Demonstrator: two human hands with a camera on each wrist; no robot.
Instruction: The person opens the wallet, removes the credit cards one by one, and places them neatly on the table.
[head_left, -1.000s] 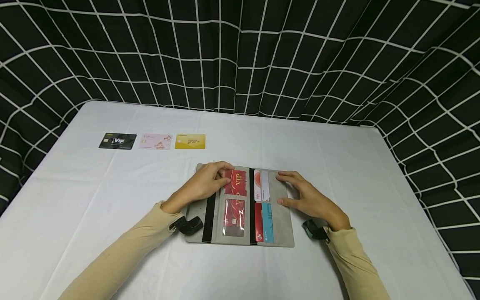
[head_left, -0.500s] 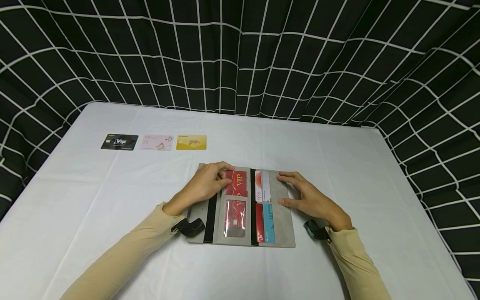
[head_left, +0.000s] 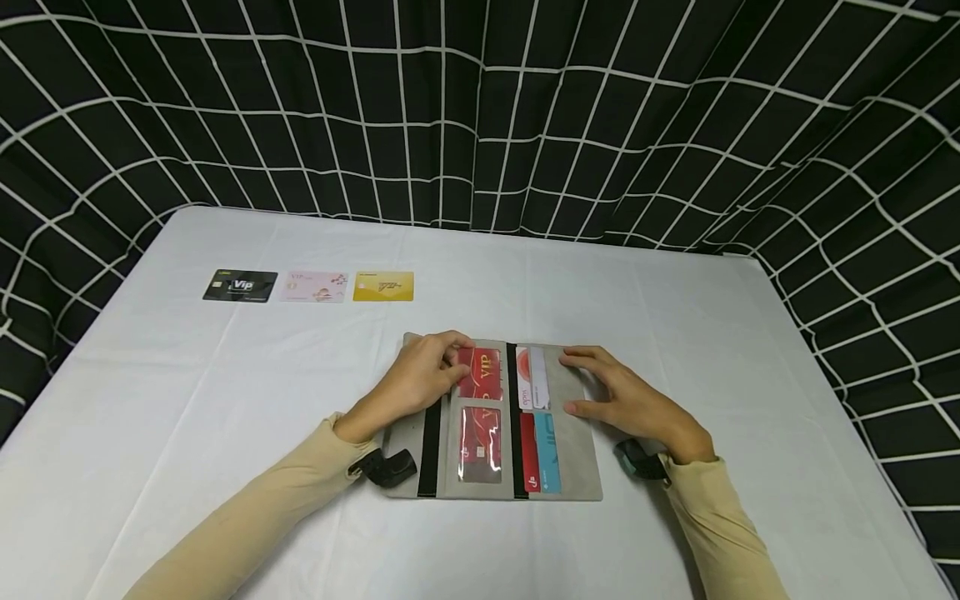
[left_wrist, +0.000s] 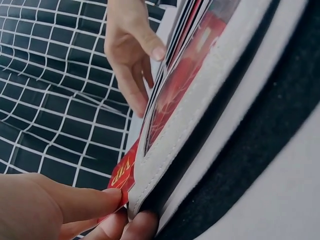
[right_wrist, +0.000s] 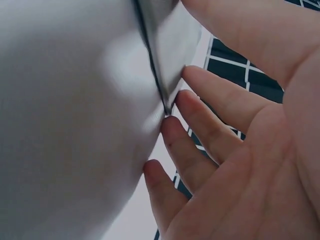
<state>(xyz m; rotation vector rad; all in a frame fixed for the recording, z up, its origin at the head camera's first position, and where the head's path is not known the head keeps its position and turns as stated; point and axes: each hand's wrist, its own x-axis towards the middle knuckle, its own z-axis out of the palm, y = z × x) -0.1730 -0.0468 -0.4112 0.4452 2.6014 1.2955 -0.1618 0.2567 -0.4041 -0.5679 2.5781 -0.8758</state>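
Observation:
A grey card wallet (head_left: 583,467) lies spread flat on the white table. At its upper left, my left hand (head_left: 417,379) pinches a red VIP card (head_left: 483,373) between thumb and fingers. In the left wrist view, that VIP card (left_wrist: 124,172) projects from the wallet's edge, beside the clear pocket. Red also shows through this clear window (head_left: 480,446), where the card edges overlap and how deep the pinched card sits is hard to tell. My right hand (head_left: 637,400) rests loosely extended fingers on the wallet's right side; in the right wrist view, its fingertips (right_wrist: 172,127) touch the edge.
Black (head_left: 240,286), pink (head_left: 315,287) and gold (head_left: 383,286) cards lie in a row at the back left. The wallet's right panel holds white cards (head_left: 533,379), a red card (head_left: 529,454) and a blue card (head_left: 547,454). Black gridded cloth (head_left: 480,108) stands behind the table.
The wallet and both hands have shifted slightly to the right and toward me. My left hand keeps its pinch on the red VIP card; the three loose cards stay put.

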